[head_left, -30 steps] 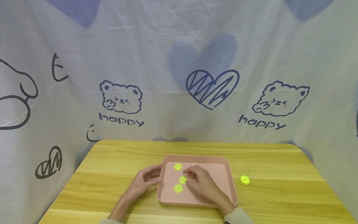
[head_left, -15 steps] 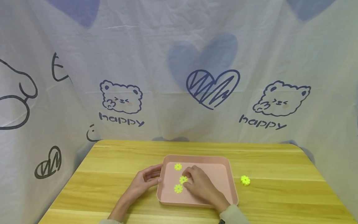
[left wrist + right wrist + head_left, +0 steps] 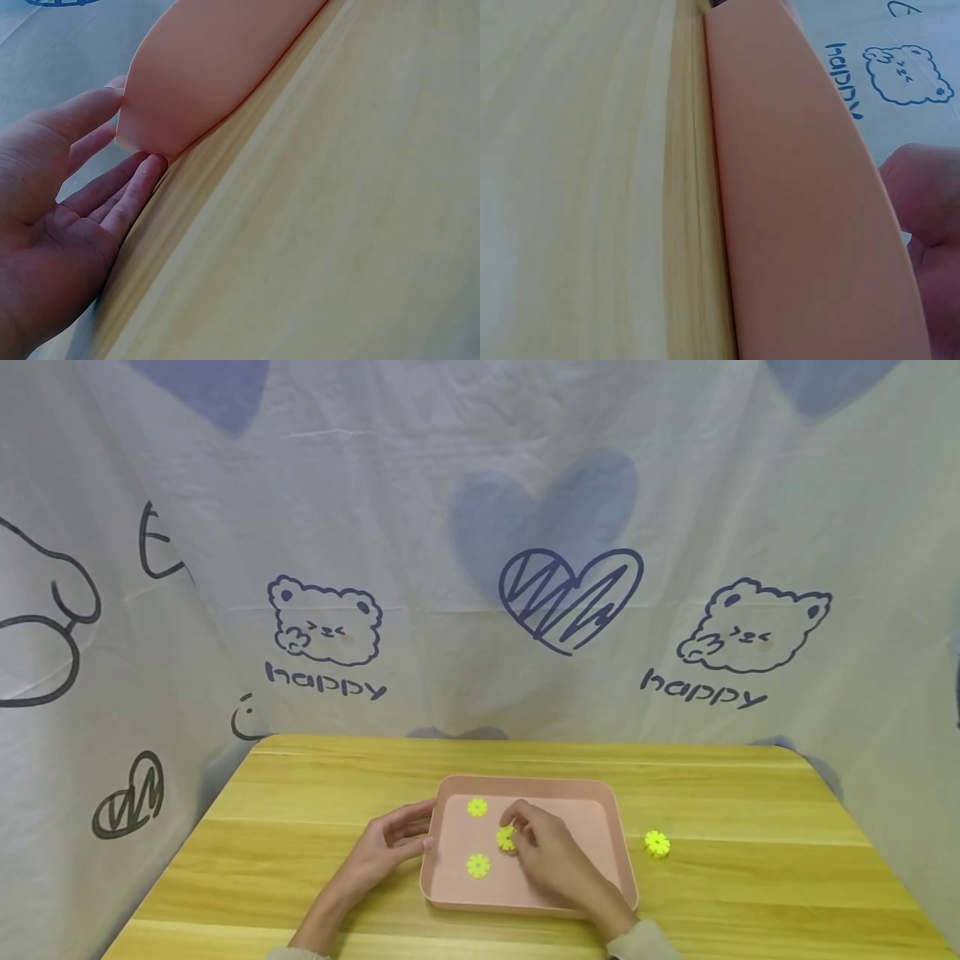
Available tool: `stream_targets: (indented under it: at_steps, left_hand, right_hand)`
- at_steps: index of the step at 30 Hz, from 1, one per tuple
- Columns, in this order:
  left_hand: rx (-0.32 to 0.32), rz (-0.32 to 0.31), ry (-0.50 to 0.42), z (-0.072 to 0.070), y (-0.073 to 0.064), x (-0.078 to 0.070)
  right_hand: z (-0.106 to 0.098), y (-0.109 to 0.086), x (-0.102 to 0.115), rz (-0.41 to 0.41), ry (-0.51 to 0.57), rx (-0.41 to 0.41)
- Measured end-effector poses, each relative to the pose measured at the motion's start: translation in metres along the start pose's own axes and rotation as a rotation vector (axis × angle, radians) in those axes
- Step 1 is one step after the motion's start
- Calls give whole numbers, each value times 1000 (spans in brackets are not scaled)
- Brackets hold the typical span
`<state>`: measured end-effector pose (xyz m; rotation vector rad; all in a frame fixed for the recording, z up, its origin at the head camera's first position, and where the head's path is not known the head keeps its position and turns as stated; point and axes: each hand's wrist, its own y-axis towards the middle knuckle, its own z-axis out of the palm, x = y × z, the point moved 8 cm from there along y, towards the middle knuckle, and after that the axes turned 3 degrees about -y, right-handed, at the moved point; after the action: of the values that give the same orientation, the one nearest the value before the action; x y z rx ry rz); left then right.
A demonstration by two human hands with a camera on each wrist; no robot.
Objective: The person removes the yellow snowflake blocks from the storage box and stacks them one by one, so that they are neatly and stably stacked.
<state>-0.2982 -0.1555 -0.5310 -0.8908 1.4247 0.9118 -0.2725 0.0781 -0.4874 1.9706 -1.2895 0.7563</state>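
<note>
In the head view, my right hand (image 3: 555,852) pinches a yellow notched plastic snowflake disc (image 3: 506,838) over the pink tray (image 3: 525,897); the fingers partly cover the disc. Two more yellow discs lie flat in the tray's left half, an upper disc (image 3: 477,808) and a lower disc (image 3: 477,866). My left hand (image 3: 386,843) touches the tray's left side with extended fingers and thumb. The left wrist view shows those fingertips (image 3: 156,161) against the outer wall and rim. In the right wrist view, the tray wall (image 3: 802,195) hides the held disc.
Another yellow disc, thick like a small stack (image 3: 657,844), sits on the wooden table (image 3: 750,877) to the right of the tray. A white printed cloth (image 3: 450,693) hangs behind the table and along its sides.
My right hand first reached to the middle disc, then moved slightly right with it, away from the lower disc. The left hand and the tray have stayed in place.
</note>
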Motion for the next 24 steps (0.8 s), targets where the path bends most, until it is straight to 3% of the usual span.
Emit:
stream_targets:
  at_steps: [5,13,20,24]
  left_hand:
    - [-6,0,6,-1,-1,0]
    - [-7,-17,11,0,-1,0]
    - [3,12,26,-1,-2,-2]
    - [12,20,24,0,-2,-2]
  right_hand:
    - [-8,-8,-5,49,138,4]
    - [-26,-20,-16,93,100,-86]
    - [-46,-30,-23,155,92,-149]
    - [-60,-36,-24,150,105,-173]
